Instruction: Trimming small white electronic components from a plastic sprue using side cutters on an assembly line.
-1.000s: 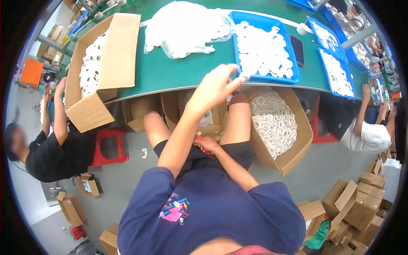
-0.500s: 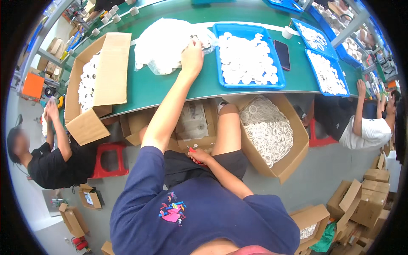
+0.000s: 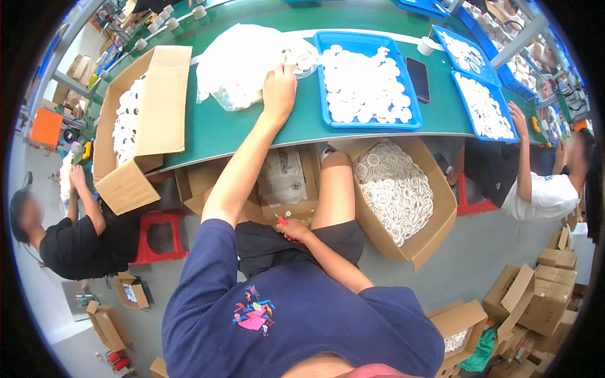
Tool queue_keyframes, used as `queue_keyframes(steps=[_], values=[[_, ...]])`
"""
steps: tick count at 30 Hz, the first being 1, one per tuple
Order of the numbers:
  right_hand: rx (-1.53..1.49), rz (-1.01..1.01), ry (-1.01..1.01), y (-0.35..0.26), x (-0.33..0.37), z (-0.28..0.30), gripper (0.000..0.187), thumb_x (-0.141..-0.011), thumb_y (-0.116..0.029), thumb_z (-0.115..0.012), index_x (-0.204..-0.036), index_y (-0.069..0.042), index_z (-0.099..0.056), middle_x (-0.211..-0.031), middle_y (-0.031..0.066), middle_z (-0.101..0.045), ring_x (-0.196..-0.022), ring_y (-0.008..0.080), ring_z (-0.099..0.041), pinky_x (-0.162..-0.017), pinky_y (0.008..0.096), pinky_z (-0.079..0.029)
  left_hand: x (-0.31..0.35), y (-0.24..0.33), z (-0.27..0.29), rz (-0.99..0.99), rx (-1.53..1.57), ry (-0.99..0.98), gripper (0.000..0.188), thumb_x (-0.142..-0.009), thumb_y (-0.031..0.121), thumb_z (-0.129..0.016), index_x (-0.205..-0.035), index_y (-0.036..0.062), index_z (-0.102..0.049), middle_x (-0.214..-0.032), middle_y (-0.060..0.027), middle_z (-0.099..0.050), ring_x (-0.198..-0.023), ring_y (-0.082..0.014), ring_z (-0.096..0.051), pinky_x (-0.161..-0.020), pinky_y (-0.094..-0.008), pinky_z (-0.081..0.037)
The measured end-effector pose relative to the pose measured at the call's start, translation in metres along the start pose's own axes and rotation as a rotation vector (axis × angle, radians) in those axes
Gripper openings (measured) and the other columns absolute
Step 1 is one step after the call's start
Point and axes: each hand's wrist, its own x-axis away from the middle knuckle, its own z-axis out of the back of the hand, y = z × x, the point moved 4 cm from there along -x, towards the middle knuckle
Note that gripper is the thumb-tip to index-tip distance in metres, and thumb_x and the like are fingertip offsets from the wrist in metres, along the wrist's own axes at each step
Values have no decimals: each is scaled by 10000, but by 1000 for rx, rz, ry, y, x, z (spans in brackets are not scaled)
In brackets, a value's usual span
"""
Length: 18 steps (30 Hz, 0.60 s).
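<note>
The blue rectangular plastic tray [image 3: 372, 125], heaped with flat white round discs [image 3: 365, 82], sits on the green work table [image 3: 211, 135]. Just left of the tray, a translucent white plastic bag [image 3: 233, 60] bulges on the tabletop, with white pieces [image 3: 301, 62] showing at the side that faces the tray. The left hand [image 3: 279, 91] reaches to this side of the bag, its fingers bent and their tips among the pieces; whether they grip one, I cannot tell. Below the tray and to its left, at the person's lap, the right hand [image 3: 296, 232] has its fingers closed around a red-handled tool [image 3: 283, 221] with a thin metal tip pointing away from the body.

Farther left of the tray, beyond the bag, an open brown cardboard box [image 3: 167, 101] holds white pieces with dark spots. Just right of the tray lies a dark-screened phone [image 3: 417, 80]. Below the tray, another open cardboard carton [image 3: 439, 233] is filled with thin white rings [image 3: 397, 205].
</note>
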Motion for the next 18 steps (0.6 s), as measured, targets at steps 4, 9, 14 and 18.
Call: queue_keyframes(steps=[4, 9, 14, 18], values=[[22, 30, 21, 9, -9, 2, 388, -864, -381, -571, -748, -12, -600, -624, 74, -593, -510, 179, -565, -466, 337, -435, -2, -7, -4, 118, -136, -42, 201, -828, 128, -620, -999, 25, -599, -939, -167, -633, -813, -349, -617, -752, -429, -497], [25, 7, 35, 6, -8, 4, 403, -865, -385, -563, -732, -6, -594, -625, 79, -594, -519, 183, -567, -471, 356, -430, -3, -9, -4, 150, -153, -97, 180, -828, 129, -627, -1000, 76, -619, -934, -148, -639, -818, -339, -622, -740, -418, -499], [39, 20, 48, -5, 1, 5, 407, -873, -383, -554, -740, 0, -590, -622, 74, -588, -530, 182, -570, -494, 353, -440, -6, 9, 23, -100, 137, 214, 183, -804, 91, -647, -984, 73, -621, -921, -122, -618, -805, -315, -619, -719, -384, -501], [33, 14, 30, -9, 7, 4, 380, -895, -363, -547, -794, 1, -594, -634, 65, -586, -536, 176, -572, -508, 342, -454, 7, 36, 54, -245, 378, 300, 254, -777, 11, -679, -1018, 54, -610, -939, -142, -596, -807, -313, -592, -731, -386, -494]])
